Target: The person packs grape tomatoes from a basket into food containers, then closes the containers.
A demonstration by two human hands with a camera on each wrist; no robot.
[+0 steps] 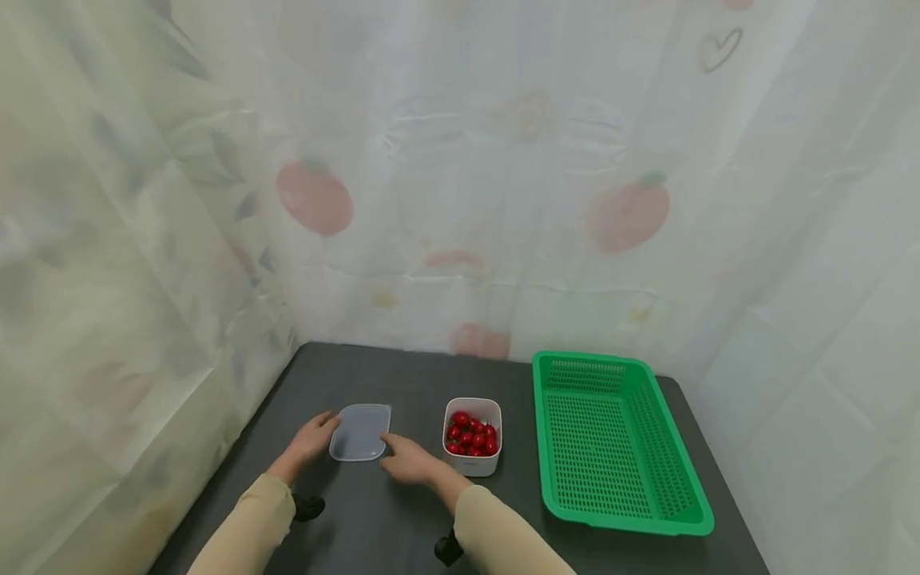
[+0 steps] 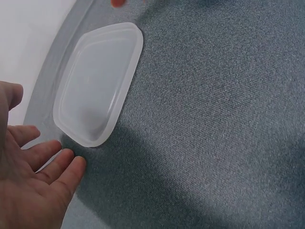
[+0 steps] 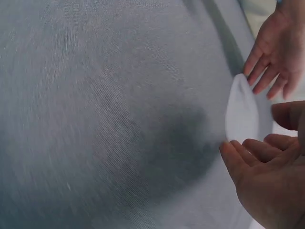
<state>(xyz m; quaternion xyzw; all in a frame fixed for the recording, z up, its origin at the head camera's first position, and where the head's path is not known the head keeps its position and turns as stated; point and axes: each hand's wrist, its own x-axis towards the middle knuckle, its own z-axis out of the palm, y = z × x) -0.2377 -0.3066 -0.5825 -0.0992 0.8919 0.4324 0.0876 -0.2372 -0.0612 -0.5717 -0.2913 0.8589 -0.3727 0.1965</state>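
Observation:
A translucent square plastic lid (image 1: 361, 432) lies flat on the dark table between my two hands. My left hand (image 1: 314, 437) is at its left edge, fingers extended and slightly spread; in the left wrist view the fingertips (image 2: 78, 164) sit just off the lid's (image 2: 97, 83) rim. On the other side my right hand (image 1: 411, 461) reaches in, fingers loosely bent, with nothing gripped. In the right wrist view its fingertips (image 3: 228, 149) are close to the lid (image 3: 241, 112); whether they touch I cannot tell. A white container (image 1: 472, 465) of small red tomatoes (image 1: 467, 438) stands right of that hand.
A green perforated plastic basket (image 1: 548, 447) takes up the right side of the dark table (image 1: 359, 519). Patterned curtains (image 1: 460, 200) hang behind and along both sides of the table. Black bands (image 1: 307, 508) are on the wrists.

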